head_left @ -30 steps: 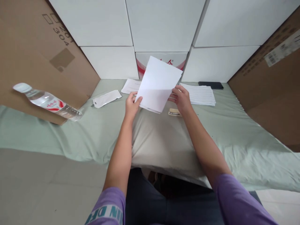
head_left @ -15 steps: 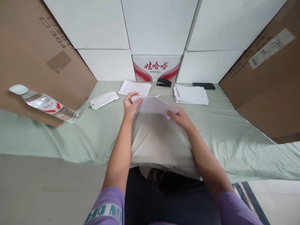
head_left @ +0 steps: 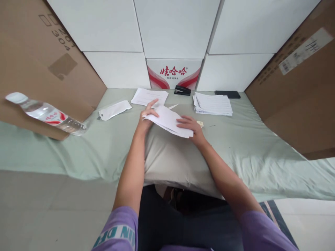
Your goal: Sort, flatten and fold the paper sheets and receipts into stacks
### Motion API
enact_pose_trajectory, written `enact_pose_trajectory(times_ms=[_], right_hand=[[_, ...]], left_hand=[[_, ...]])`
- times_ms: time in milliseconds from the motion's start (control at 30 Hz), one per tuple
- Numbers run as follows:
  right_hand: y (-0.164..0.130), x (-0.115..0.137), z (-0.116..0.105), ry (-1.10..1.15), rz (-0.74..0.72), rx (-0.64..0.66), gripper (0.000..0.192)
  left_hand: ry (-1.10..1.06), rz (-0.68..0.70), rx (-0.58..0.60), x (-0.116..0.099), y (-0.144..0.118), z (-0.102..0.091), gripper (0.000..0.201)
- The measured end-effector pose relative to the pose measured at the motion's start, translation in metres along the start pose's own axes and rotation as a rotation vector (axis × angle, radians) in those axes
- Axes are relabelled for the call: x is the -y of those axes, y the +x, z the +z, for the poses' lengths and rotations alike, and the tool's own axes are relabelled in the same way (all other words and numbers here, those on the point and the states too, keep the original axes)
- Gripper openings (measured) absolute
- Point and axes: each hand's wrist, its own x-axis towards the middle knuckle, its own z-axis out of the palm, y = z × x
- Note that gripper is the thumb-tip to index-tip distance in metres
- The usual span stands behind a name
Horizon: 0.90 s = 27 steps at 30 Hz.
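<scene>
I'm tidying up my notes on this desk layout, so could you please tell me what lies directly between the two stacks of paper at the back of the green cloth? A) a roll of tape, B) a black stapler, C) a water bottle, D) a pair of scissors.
B: the black stapler sits between the left paper stack and the right paper stack, just in front of the red-and-white box.
</scene>
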Motion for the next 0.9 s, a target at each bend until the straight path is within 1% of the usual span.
enact_pose_trajectory(times_ms=[33,100,167,267,400,533,633,767,833,900], right_hand=[[0.000,-0.001,0.001,-0.037,-0.013,0.027,0.048],[0.000,-0.004,0.004,-0.105,-0.034,0.076,0.043],[0.000,-0.006,0.006,-0.171,-0.062,0.111,0.038],[-0.001,-0.007,0.009,-0.230,-0.091,0.143,0.031],[-0.002,-0.009,0.010,-0.257,-0.066,0.167,0.028],[-0.003,-0.010,0.012,-0.220,-0.054,0.109,0.034],[-0.002,-0.011,0.013,-0.198,-0.029,0.050,0.039],[-0.001,-0.013,0.015,-0.181,-0.014,-0.007,0.037],[-0.001,-0.014,0.016,-0.158,-0.016,-0.046,0.036],[-0.001,-0.015,0.017,-0.142,-0.007,-0.089,0.035]], left_hand=[[-0.005,0.041,0.002,0.000,0.001,-0.001,0.039],[0.004,0.129,0.047,0.002,0.003,-0.004,0.038],[-0.010,0.175,0.035,0.005,0.006,-0.008,0.036],[-0.044,0.199,0.019,0.006,0.009,-0.012,0.037],[-0.086,0.186,0.013,0.001,0.008,-0.010,0.043],[-0.135,0.164,-0.011,-0.005,0.004,-0.007,0.048],[-0.172,0.141,-0.008,-0.009,0.004,-0.008,0.051],[-0.187,0.149,-0.009,-0.011,0.005,-0.012,0.060],[-0.208,0.160,-0.014,-0.011,0.005,-0.014,0.060],[-0.184,0.154,-0.038,-0.012,0.004,-0.016,0.056]])
